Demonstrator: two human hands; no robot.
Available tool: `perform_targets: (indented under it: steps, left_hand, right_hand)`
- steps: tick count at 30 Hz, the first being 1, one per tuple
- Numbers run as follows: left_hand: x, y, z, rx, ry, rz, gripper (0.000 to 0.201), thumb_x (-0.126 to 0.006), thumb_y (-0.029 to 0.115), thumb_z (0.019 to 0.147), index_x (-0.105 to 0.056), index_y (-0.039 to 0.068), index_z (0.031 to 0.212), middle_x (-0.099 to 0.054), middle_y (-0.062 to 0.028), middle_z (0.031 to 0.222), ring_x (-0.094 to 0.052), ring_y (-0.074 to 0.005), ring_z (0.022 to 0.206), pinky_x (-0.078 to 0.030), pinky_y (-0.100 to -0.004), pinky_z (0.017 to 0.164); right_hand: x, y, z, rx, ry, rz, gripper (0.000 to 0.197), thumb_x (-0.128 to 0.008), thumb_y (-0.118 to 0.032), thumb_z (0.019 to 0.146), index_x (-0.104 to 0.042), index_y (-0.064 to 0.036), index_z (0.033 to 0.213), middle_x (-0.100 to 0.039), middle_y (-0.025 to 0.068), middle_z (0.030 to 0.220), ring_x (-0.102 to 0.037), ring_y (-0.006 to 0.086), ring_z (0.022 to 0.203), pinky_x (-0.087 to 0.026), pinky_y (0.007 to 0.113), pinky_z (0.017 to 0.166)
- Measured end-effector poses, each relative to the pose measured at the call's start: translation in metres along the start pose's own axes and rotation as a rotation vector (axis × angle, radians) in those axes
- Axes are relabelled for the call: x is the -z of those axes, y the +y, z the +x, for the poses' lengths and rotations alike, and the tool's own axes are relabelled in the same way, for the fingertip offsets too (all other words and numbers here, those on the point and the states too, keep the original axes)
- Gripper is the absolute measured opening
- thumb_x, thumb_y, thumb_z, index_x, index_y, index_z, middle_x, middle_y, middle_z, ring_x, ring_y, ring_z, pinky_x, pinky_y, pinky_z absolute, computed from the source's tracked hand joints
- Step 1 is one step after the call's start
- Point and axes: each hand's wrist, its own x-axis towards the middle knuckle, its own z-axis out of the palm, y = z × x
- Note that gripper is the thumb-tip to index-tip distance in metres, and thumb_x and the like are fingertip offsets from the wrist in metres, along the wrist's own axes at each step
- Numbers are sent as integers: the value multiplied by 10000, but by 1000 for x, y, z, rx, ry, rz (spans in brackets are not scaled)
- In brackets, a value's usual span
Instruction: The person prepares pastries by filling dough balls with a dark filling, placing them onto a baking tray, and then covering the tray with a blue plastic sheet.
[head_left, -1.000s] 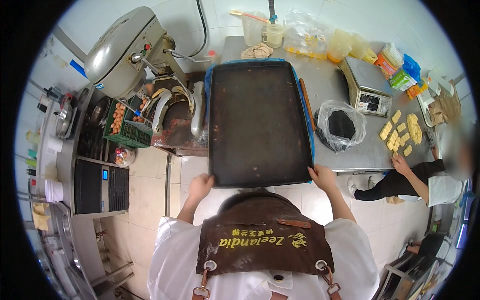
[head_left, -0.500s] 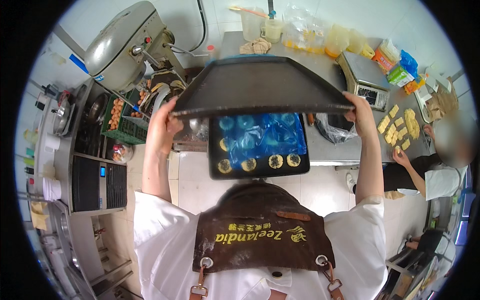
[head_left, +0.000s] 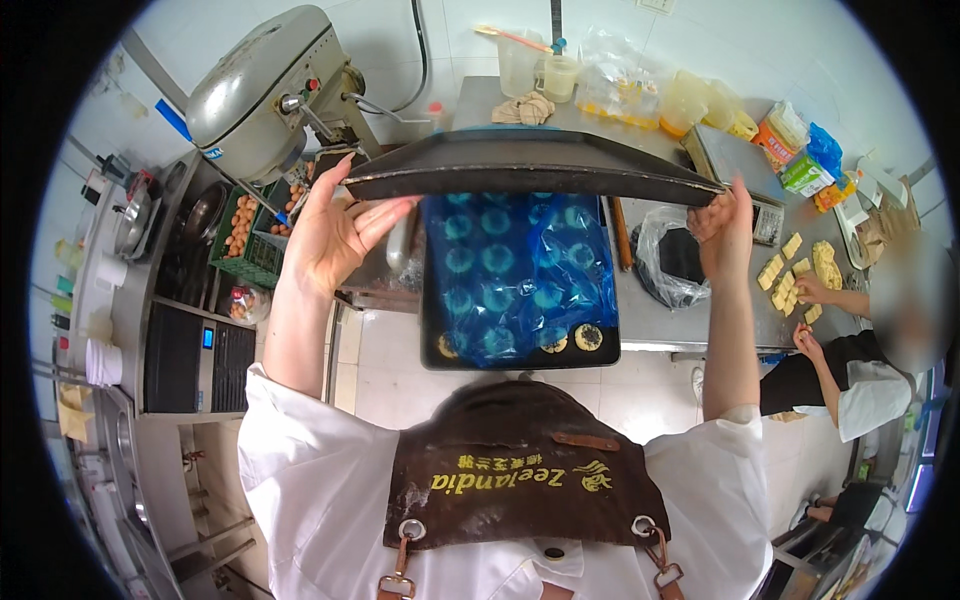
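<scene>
A dark baking tray (head_left: 530, 155) is held up in front of me, its near edge raised toward me. My left hand (head_left: 335, 230) supports its left corner, thumb at the side and fingers under the edge. At the right corner, my right hand (head_left: 722, 230) grips the edge, its fingertips partly hidden. Beneath it lies a second black baking tray (head_left: 432, 358), with rows of round pastries under a crinkled blue plastic sheet (head_left: 490, 285). A dark-topped round pastry (head_left: 588, 337) shows uncovered at the near right corner.
A steel table (head_left: 640, 290) runs to the right, bearing a clear plastic bag (head_left: 668, 270), a rolling pin (head_left: 621, 235) and a scale (head_left: 735, 165). A co-worker's hands (head_left: 812, 292) touch cut dough pieces (head_left: 785, 285). A mixer (head_left: 265, 85) and egg crates (head_left: 245, 255) stand left.
The blue sheet now reaches over most of the near row of pastries. The held tray has tilted, showing its edge more. The co-worker's hand has reached onto the dough.
</scene>
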Motion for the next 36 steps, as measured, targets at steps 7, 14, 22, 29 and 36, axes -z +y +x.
perform_targets:
  steps: [7,14,22,29,36]
  left_hand:
    - [-14,-1,-1,-19,-8,68,645,-624,210,977,-319,-205,1364,-472,-447,1323,-596,-536,1172,-608,-463,959]
    - [-8,2,-3,-14,-2,22,639,-603,187,976,-270,-195,1366,-410,-471,1353,-557,-573,1199,-595,-512,968]
    - [-5,-5,-11,9,17,36,586,-586,171,961,-342,-198,1346,-431,-444,1359,-551,-569,1209,-573,-518,1001]
    - [3,-6,-10,80,3,28,607,-574,181,962,-327,-198,1367,-427,-439,1373,-569,-545,1204,-575,-496,1007]
    - [9,-10,-14,69,18,81,623,-552,198,966,-297,-212,1360,-469,-462,1317,-584,-526,1197,-583,-477,1000]
  right_hand:
    - [34,138,-117,520,-803,-1133,458,-753,-115,736,-631,-52,1173,-647,127,1127,-657,271,964,-514,408,902]
    - [22,239,-123,965,-1058,-1572,456,-635,-104,810,-641,-85,1265,-554,117,1365,-506,298,1297,-386,445,1089]
    - [-15,275,-144,774,-798,-1209,215,-787,-250,762,-653,-126,649,-574,27,732,-551,244,831,-407,383,751]
    - [-5,266,-157,629,-1280,-1161,137,-748,-258,852,-714,-137,797,-658,19,848,-614,231,862,-467,374,803]
    - [55,182,-96,661,-208,-1301,353,-807,-229,824,-673,-23,1078,-682,161,1056,-624,341,979,-488,434,847]
